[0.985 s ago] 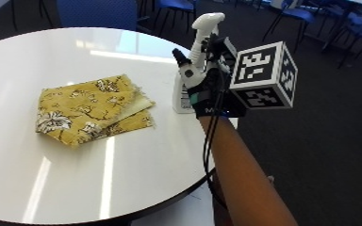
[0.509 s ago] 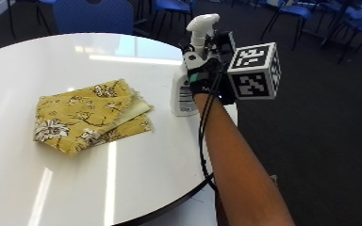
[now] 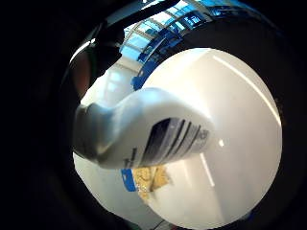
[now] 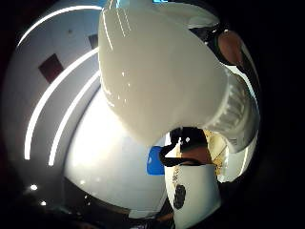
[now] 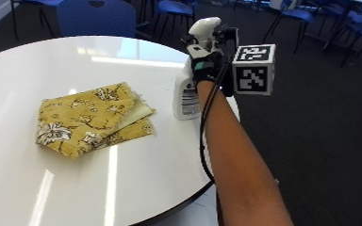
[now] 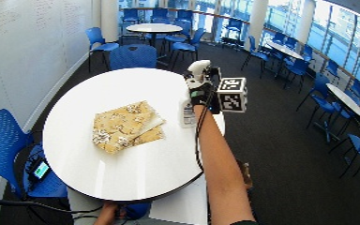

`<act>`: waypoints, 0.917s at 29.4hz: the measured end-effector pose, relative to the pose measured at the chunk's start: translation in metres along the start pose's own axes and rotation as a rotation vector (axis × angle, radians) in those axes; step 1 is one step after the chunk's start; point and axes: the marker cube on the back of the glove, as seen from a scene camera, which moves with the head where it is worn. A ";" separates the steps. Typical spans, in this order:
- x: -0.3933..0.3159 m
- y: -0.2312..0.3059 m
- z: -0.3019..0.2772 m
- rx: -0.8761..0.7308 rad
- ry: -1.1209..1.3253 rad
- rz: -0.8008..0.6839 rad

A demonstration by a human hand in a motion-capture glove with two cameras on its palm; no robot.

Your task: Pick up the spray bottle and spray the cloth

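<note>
Progress: pick-up looks under way, spraying not yet done, as I judge it.

Nearest, my forearm reaches in from the near right edge of the round white worktop (image 5: 105,188). Next out, the folded yellow floral cloth (image 5: 93,120) lies flat, left of centre, well apart from the bottle; I see no wet patch on it.

Farther, at the right rim, the right hand (image 5: 207,61) is wrapped around the neck of the white spray bottle (image 5: 187,94), just under its trigger head. The bottle is upright; whether its base is touching the worktop or just above it I cannot tell. Nozzle faces away from me, not at the cloth.

Remaining: lift, turn the nozzle toward the cloth, squeeze.

Count: one bottle, one cloth, one worktop.
</note>
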 end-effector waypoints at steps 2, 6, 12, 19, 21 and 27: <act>0.002 -0.003 0.002 -0.010 -0.031 0.011; 0.005 -0.008 0.005 0.009 -0.041 0.010; 0.002 -0.014 0.005 0.063 -0.041 -0.032; -0.010 -0.027 -0.001 0.194 -0.055 -0.158; -0.018 -0.031 -0.003 0.232 -0.050 -0.184; -0.036 -0.034 -0.004 0.275 -0.044 -0.234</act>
